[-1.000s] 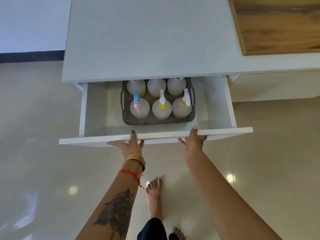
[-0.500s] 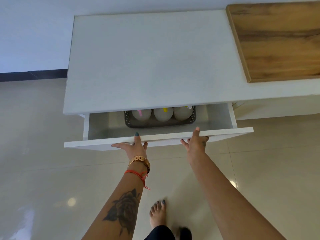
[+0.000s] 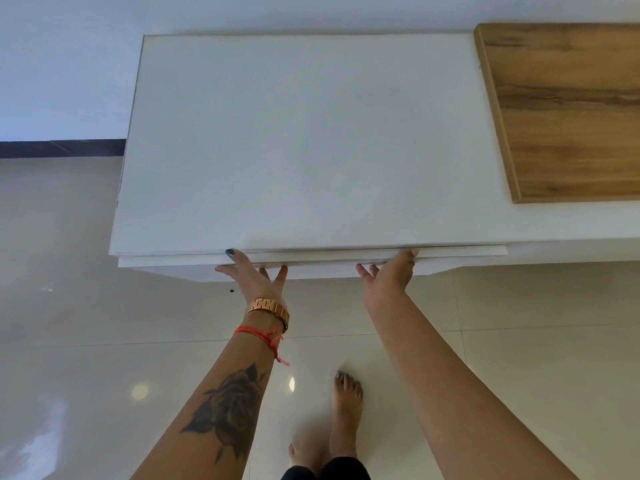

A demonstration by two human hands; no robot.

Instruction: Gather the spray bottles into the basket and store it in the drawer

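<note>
Glossy pale floor tiles (image 3: 519, 358) fill the lower part of the view, with a bare foot (image 3: 346, 407) planted between the person's two forearms. On the left forearm sits a dark rose tattoo (image 3: 228, 410); further up the wrist are an orange thread bracelet (image 3: 258, 332) and a gold-coloured watch band (image 3: 268, 306). Beyond these, the left hand (image 3: 252, 277) is spread flat against the white drawer front (image 3: 311, 263), fingers splayed and the thumb resting on its upper edge. The right hand (image 3: 389, 271) presses the same front further along, fingers extended rather than curled around anything, thumb also up on the edge. The drawer front lies nearly flush under the white cabinet top (image 3: 304, 143), with only a thin line between them, so the drawer's inside is hidden, and the basket and spray bottles cannot be seen. Farther right, a wooden panel (image 3: 568, 109) lies on the cabinet top. Behind everything rises a plain white wall (image 3: 62, 64) with a dark skirting strip (image 3: 62, 148).
</note>
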